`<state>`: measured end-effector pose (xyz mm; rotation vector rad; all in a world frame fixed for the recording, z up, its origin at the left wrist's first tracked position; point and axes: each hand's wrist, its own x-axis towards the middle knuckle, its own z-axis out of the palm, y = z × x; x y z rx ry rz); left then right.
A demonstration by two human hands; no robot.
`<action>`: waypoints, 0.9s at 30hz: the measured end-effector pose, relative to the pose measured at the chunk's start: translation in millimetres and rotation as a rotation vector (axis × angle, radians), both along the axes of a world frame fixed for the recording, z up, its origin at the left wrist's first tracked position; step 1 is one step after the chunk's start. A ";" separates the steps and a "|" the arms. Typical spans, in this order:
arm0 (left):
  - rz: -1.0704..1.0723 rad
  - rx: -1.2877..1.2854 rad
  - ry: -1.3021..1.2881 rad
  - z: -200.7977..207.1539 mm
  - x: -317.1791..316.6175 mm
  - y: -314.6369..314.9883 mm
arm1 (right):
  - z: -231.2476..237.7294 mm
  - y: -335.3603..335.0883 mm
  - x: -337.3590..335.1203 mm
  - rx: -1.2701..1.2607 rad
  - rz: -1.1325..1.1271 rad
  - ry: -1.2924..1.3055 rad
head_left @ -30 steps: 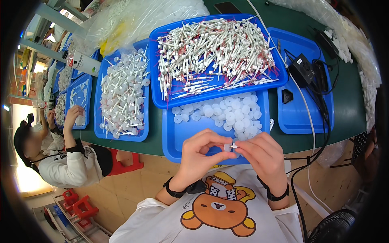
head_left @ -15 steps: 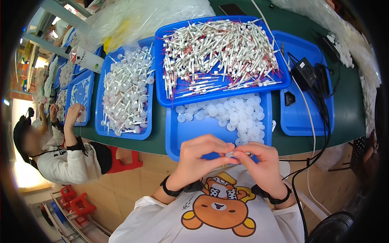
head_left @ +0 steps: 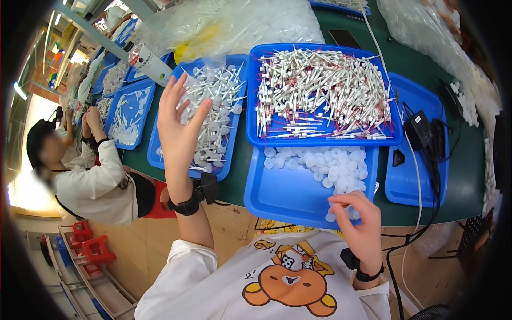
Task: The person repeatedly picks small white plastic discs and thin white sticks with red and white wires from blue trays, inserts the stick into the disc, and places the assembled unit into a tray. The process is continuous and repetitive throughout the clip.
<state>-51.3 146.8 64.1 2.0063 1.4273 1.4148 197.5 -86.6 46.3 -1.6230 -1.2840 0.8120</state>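
My left hand (head_left: 177, 130) is raised over the left blue tray (head_left: 238, 125), fingers spread, nothing visible in it. That tray holds many white sticks fitted with translucent discs (head_left: 217, 114). My right hand (head_left: 361, 217) is at the front right of the middle blue tray (head_left: 277, 186), thumb and forefinger pinched together. Translucent round discs with small centre holes (head_left: 341, 173) lie in this tray, a few right by the fingertips. Whatever the pinch holds is too small to make out. Behind, an upper blue tray (head_left: 325, 141) is heaped with white sticks with thin red wires (head_left: 320, 88).
On the right, another blue tray (head_left: 405, 189) bears a black power adapter (head_left: 420, 128) and cables. A white bottle (head_left: 149, 64) stands behind the left tray. A phone (head_left: 344, 38) and clear plastic bags (head_left: 256, 26) lie farther back. A co-worker (head_left: 96, 181) sits at left.
Before, both hands met over the middle tray's front edge, around a small whitish piece. The left has swung up and left over its tray and opened; the right has moved to the discs.
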 end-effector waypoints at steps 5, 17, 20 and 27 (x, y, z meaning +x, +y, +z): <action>-0.310 -0.111 0.351 -3.6 12.6 -32.8 | -0.4 -0.8 4.5 0.004 0.046 -0.026; -0.448 -0.148 0.411 -44.1 64.4 -106.1 | 20.0 44.7 28.7 0.112 0.077 -0.330; -0.429 -0.126 0.298 -45.2 64.7 -101.8 | 24.2 68.3 30.0 0.165 0.135 -0.516; -0.459 -0.153 0.361 -55.9 67.9 -121.1 | 24.3 135.1 4.7 0.241 0.314 -0.711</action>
